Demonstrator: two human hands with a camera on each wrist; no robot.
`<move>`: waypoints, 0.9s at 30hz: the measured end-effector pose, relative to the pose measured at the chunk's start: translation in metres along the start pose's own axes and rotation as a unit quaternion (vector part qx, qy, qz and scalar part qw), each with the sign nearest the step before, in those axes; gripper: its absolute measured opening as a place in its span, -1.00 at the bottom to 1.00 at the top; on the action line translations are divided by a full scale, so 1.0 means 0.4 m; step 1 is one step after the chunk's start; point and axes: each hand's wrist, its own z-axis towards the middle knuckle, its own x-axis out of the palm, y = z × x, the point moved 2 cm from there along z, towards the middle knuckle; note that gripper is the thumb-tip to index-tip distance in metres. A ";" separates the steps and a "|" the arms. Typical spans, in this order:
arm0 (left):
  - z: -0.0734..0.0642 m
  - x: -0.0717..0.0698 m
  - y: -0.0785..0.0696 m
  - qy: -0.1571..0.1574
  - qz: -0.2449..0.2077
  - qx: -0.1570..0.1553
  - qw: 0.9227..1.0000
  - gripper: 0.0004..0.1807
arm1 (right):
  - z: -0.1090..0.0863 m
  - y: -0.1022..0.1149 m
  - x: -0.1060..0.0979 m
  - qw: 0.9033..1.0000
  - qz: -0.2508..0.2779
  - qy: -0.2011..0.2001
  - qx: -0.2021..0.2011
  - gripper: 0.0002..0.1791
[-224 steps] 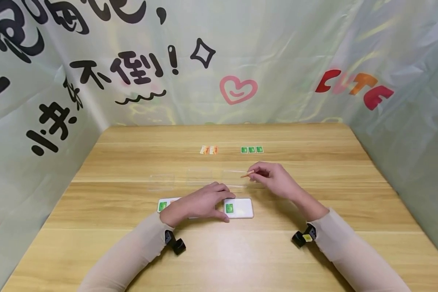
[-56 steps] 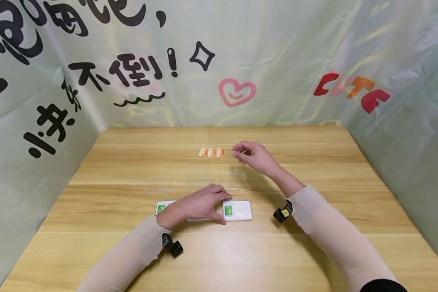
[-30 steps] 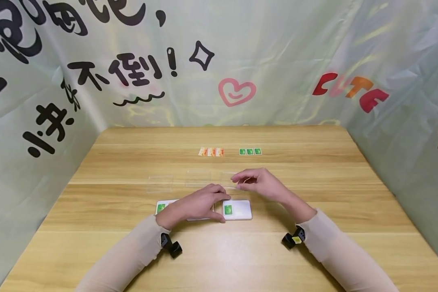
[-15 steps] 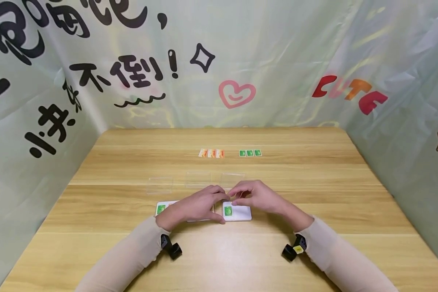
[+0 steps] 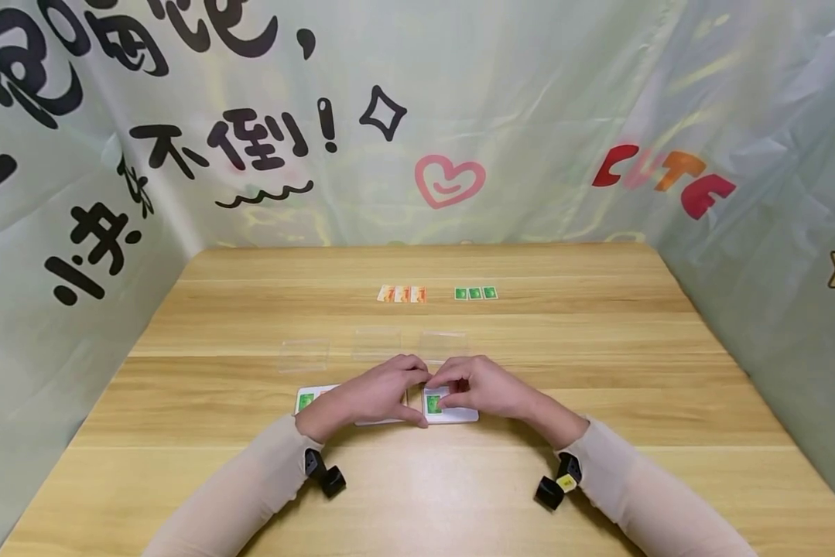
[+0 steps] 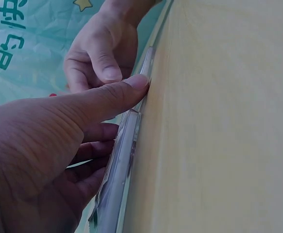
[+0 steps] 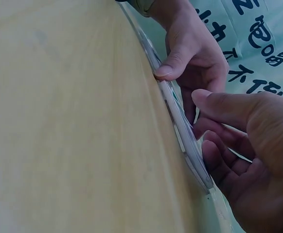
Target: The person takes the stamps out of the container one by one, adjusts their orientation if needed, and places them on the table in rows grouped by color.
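Observation:
Three flat white cases with rounded corners lie in a row in the head view: the left one (image 5: 324, 388), the middle one (image 5: 382, 422), mostly hidden, and the right one (image 5: 459, 418). My left hand (image 5: 382, 389) spans the middle and right cases where they adjoin, thumb at the front edge, fingers behind. A small green picture card (image 5: 433, 404) sits at the left end of the right case. Over it bends my right hand (image 5: 490, 389), thumb and fingertips close above the card; I cannot tell whether it holds anything. Another green card (image 5: 306, 401) shows on the left case.
Behind the cases lie three thin clear rectangular plastic pieces (image 5: 304, 356). Farther back are three orange cards (image 5: 402, 294) and, to their right, three green cards (image 5: 476, 294) on the wooden table (image 5: 417, 495). A printed curtain (image 5: 528, 100) encloses the back and sides.
The right hand has come from the back card rows to the right white case. A third orange card has joined the row since the earliest frame. The left hand stays put.

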 end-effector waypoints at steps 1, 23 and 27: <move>0.000 0.000 0.000 -0.001 -0.001 0.000 1.000 -0.27 | 0.000 0.000 0.001 1.000 -0.005 0.000 0.001 -0.72; 0.001 0.000 -0.003 -0.003 0.002 0.002 1.000 -0.27 | 0.000 0.013 0.016 0.994 -0.105 -0.002 -0.006 -0.82; 0.002 0.000 -0.002 -0.005 0.002 0.004 1.000 -0.28 | 0.000 0.013 0.015 0.995 -0.097 -0.004 -0.004 -0.86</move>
